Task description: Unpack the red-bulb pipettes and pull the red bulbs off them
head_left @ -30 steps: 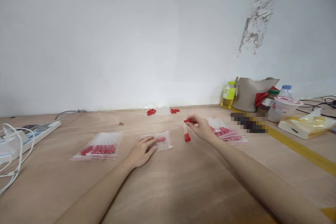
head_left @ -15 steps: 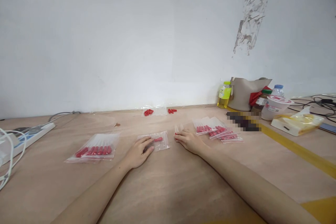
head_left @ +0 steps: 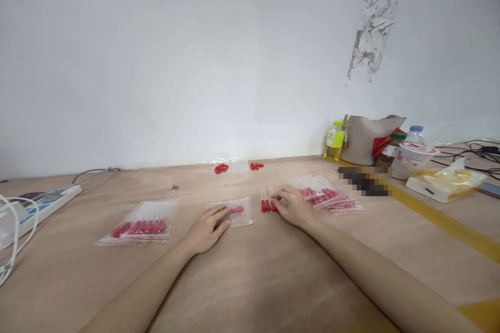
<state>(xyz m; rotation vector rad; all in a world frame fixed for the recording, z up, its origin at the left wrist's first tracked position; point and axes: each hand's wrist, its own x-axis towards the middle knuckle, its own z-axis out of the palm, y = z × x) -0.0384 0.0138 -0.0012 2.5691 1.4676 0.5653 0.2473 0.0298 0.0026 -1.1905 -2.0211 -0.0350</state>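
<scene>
My left hand (head_left: pixel 206 227) lies flat with spread fingers on the near edge of a small clear zip bag (head_left: pixel 233 212) that holds one red-bulbed dropper. My right hand (head_left: pixel 292 205) rests on the wooden table (head_left: pixel 250 281) just right of a few loose droppers (head_left: pixel 267 203), its fingertips pinched on a red-bulbed dropper. A filled bag of several droppers (head_left: pixel 141 218) lies to the left. A pile of filled bags (head_left: pixel 328 196) lies right of my right hand.
More red bulbs (head_left: pixel 222 167) lie by the wall. A power strip with white cables (head_left: pixel 23 208) sits at the left edge. At the right stand a yellow bottle (head_left: pixel 334 141), a grey bag (head_left: pixel 371 138), a cup (head_left: pixel 410 158) and a yellow packet (head_left: pixel 445 182).
My right hand came down from near the pile of bags to the loose droppers, then shifted slightly right, uncovering them. My left hand stayed on the small bag.
</scene>
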